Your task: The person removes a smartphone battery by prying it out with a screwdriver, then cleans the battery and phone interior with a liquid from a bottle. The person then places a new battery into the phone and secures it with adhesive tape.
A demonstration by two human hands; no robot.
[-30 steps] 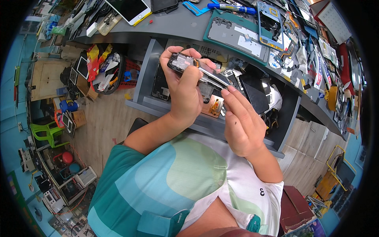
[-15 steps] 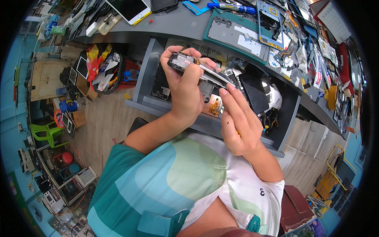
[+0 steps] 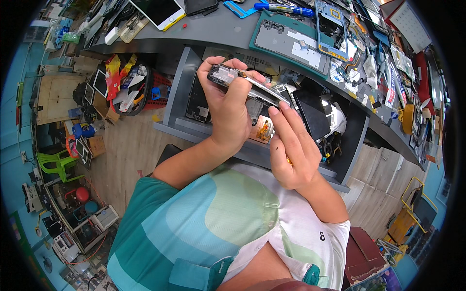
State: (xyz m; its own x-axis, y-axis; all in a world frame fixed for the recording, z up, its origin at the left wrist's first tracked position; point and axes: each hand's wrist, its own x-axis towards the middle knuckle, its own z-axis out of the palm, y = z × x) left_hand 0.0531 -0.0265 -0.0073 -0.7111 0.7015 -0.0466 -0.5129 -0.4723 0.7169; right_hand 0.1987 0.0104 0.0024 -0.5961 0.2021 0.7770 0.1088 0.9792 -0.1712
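Note:
My left hand (image 3: 224,114) is closed around an opened phone (image 3: 266,96), thumb on the near side and fingers on the far side. The phone is tilted, almost edge-on, over the open drawer (image 3: 171,127). Fingertips of my right hand (image 3: 298,157) touch the phone's right end, index and middle fingers stretched out. Lower in that hand, the other fingers curl around a small yellow thing (image 3: 290,160), mostly hidden, its kind unclear. Beneath the hands, a copper-coloured phone part with a flex cable (image 3: 263,129) lies in the drawer.
Inside the drawer a black phone screen (image 3: 311,115) and pliers (image 3: 331,148) lie at the right. On the grey desk, a green mat (image 3: 256,44) carries a phone back panel (image 3: 286,42). A blue marker (image 3: 286,9) lies behind. A filled bin (image 3: 158,83) stands left.
The phone has tipped slightly more edge-on in my left hand. My right hand has shifted a little to the left along with it.

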